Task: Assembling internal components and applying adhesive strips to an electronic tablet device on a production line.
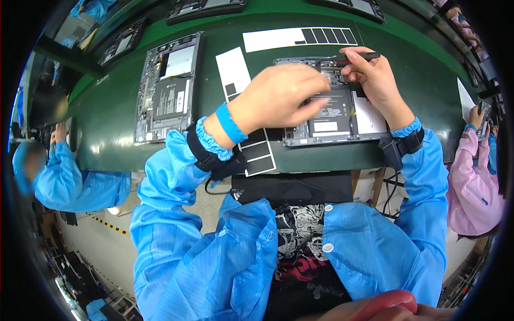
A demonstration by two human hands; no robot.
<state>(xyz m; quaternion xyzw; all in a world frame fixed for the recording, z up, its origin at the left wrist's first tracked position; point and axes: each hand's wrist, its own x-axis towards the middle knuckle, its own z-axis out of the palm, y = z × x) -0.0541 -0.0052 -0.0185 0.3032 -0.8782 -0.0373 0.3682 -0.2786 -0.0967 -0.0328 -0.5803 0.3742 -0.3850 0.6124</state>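
Note:
An opened laptop base lies in front of me, with a dark battery and a pale silver panel exposed. Over its left part hovers my left hand, a blue band at the wrist. Its thumb and forefinger are apart, with nothing visible between them; the other fingers are partly hidden. At the base's upper right, my right hand is closed around black tweezers. The tweezers point left over the laptop's far edge; my left hand's nearness leaves it unclear whether their tips touch anything.
A second opened laptop base lies to the left on the green table. White sheets with black rectangular pieces, one behind and one upright strip, lie around my laptop. Co-workers in blue and pink sit at either side.

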